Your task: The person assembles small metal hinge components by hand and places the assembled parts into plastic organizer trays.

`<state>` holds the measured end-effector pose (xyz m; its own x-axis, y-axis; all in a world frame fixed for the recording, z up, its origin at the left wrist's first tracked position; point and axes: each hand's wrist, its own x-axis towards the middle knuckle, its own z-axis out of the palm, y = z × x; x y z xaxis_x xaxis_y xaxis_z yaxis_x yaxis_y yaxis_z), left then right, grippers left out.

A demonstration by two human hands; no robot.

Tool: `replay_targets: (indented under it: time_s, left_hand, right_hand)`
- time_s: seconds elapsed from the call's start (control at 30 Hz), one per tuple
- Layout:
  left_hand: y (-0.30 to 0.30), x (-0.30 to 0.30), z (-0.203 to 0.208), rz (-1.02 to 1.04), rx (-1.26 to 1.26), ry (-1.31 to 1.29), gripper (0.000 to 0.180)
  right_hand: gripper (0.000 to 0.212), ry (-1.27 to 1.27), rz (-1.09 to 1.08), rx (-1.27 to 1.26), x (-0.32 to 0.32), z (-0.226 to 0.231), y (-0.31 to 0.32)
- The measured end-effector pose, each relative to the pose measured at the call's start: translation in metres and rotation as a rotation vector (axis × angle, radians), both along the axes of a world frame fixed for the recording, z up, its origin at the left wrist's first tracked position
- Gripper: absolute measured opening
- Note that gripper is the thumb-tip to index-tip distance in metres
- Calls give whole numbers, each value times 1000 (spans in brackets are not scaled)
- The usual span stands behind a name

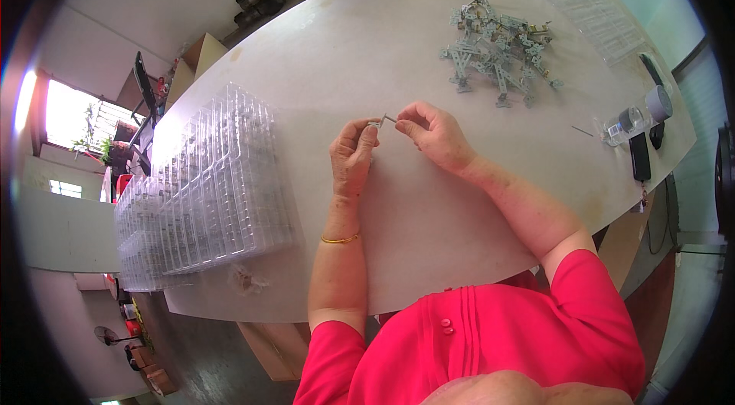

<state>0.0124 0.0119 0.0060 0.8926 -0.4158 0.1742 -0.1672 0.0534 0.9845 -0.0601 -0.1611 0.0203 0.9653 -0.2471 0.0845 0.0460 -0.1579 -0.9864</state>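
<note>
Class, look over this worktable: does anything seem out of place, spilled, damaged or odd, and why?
Two things. A thin dark piece lies alone beside the clear container, apart from the jumbled metal parts. What looks like crumpled clear plastic sits near the left front edge of the table, like stray scrap. Nothing looks spilled or damaged.

Daylight glares washed-out white through the window [69, 115] on my left, the table [321, 53] before me looks bright with soft shadows, and straight edges bend toward my view's dark rim
</note>
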Motion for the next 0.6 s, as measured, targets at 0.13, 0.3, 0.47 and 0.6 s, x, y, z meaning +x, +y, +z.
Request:
replay_targets:
  time_s: [0.13,0.3,0.47,0.6]
  left_hand:
    - [0,1,3,-2,16,-16,17]
    - [2,5,-6,-5,132,-96,13]
    - [-6,-3,-6,-36,194,-204,10]
    - [-9,-9,5,-46,231,-270,10]
  right_hand:
    - [20,-11,7,45,1,-6,-1]
    - [19,28,46,97,0,2,-1]
    - [18,65,106,217,0,5,-4]
    - [21,77,158,276,4,1,-14]
